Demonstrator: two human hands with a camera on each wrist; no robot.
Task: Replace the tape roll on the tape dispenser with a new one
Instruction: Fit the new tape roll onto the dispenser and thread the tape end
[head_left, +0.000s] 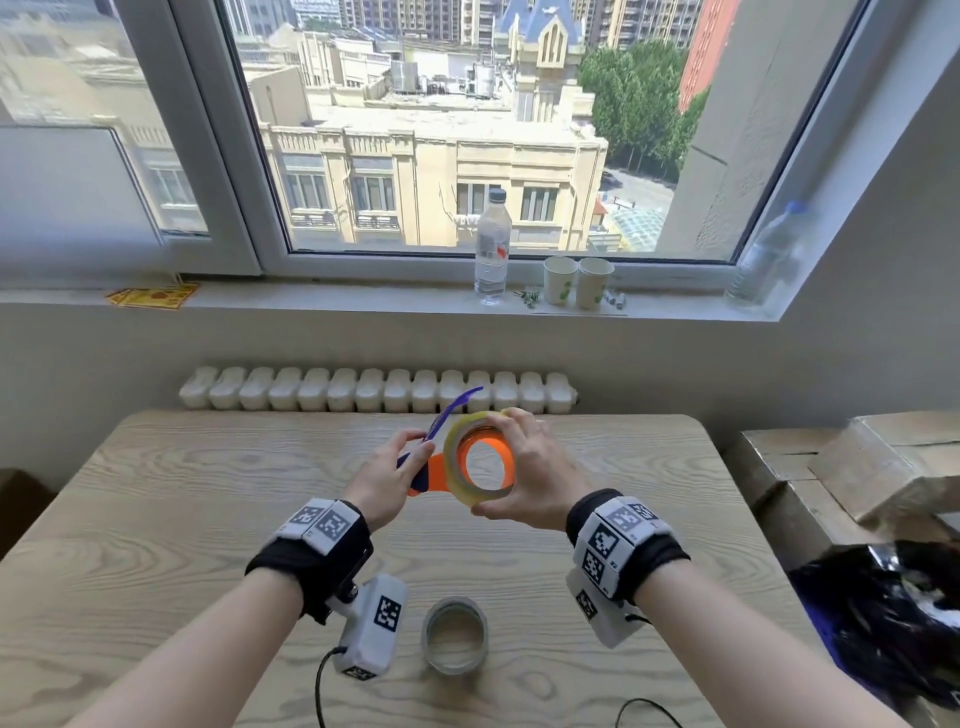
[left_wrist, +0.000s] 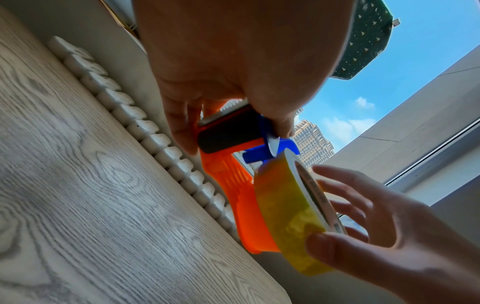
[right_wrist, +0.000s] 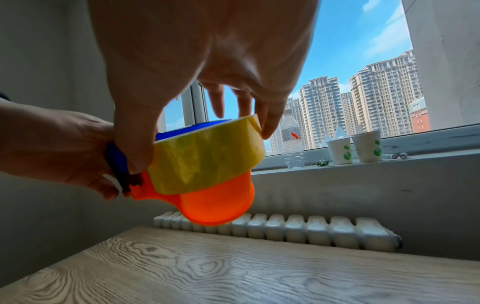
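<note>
The orange plastic tape dispenser with blue flap (head_left: 435, 475) is held in the air above the pale wood-grain surface (head_left: 156, 519), gripped at its roller end by the left hand (head_left: 387, 475), fingers curled round it. The yellowish translucent tape roll (head_left: 470, 457) is pinched across its rim by the right hand (head_left: 530, 478), thumb below, fingers on top. The roll is seen sitting over the orange hub but only partway on; in the right wrist view the hub (right_wrist: 221, 203) sticks out below the roll. Judged: the roll is being seated, with the dispenser steadied by the left hand so the roll can be pushed square. The blue flap is raised beside the roll's edge and could catch it.

A second, clear, nearly spent tape roll (head_left: 456, 635) lies flat on the surface near the wrists, well apart from the dispenser, probably the old one. On the windowsill (head_left: 311, 301) a clear water bottle (head_left: 492, 244) and two white paper cups (head_left: 576, 286) are stood; a white radiator (head_left: 374, 391) is behind the surface.
</note>
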